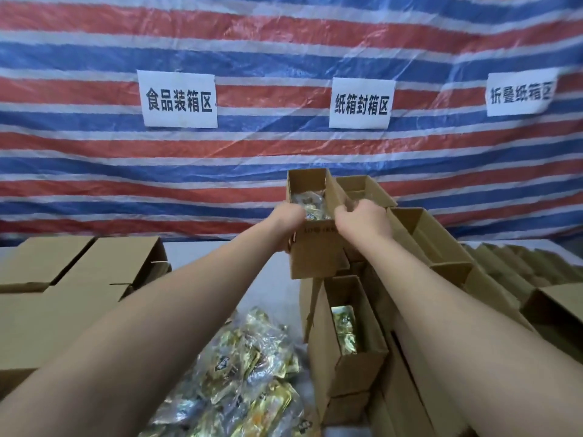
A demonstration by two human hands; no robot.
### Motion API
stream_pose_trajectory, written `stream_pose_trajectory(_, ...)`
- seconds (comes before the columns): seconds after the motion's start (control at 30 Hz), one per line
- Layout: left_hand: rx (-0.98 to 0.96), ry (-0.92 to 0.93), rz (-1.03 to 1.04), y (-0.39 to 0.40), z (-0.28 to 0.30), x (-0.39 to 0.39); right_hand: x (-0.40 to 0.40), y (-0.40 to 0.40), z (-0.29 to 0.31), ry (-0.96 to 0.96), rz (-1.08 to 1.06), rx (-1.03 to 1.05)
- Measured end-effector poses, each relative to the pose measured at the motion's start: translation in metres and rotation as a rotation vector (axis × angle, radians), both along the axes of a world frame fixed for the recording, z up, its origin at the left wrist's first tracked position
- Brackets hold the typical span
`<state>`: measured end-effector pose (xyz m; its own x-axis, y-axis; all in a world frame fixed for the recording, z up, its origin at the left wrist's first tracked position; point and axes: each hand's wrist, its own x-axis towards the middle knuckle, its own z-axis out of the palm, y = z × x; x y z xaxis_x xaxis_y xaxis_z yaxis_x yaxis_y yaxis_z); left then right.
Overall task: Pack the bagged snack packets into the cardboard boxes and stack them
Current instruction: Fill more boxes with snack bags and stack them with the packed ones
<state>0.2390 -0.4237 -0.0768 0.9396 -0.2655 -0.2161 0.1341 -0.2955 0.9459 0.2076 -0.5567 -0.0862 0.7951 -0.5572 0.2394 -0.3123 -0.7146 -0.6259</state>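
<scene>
Behind the counter [217, 257] I read three white paper signs on the red, white and blue striped tarp [94, 171]: the left sign [178, 100] says 食品装箱区, the middle sign [361, 104] says 纸箱封箱区, and the right sign [520, 94] reads 折叠纸箱 with a last character cut off by a fold.

My left hand [287, 219] grips the near left edge of the top cardboard box [312, 257], fingers curled round the rim. My right hand [359, 219] is curled over its right wall, pinching the rim. That box is open on top, sits on the stack of boxes and holds shiny snack packets [310, 205]. Dark print on its front face is too blurred to read.

Just below, a second open box [340, 370] shows gold packets [345, 329] standing inside. Further open boxes [419, 228] stand just beside on the right; I cannot tell what is in them. A loose pile of bagged packets [243, 383] lies on the counter between my forearms. Folded closed cartons [79, 279] sit to the left.
</scene>
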Motion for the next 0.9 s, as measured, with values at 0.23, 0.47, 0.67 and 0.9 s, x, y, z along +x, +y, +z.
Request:
stream_pose_trajectory(0.23, -0.018, 0.071, -0.004, -0.034, -0.012, 0.044, 0.023, -0.015, -0.005, -0.016, -0.005, 1.004)
stream_pose_trajectory(0.47, 0.003, 0.109, -0.044, -0.050, -0.024, 0.067, 0.035, -0.034, -0.020, 0.006, 0.000, 1.203)
stream_pose_trajectory(0.67, -0.020, 0.149, -0.062, -0.063, -0.034, 0.084, 0.043, -0.040, -0.027, -0.041, -0.020, 1.203)
stream_pose_trajectory(0.9, -0.042, 0.190, -0.052, -0.074, -0.039, 0.089, 0.043, -0.042, -0.031, -0.072, -0.071, 1.148)
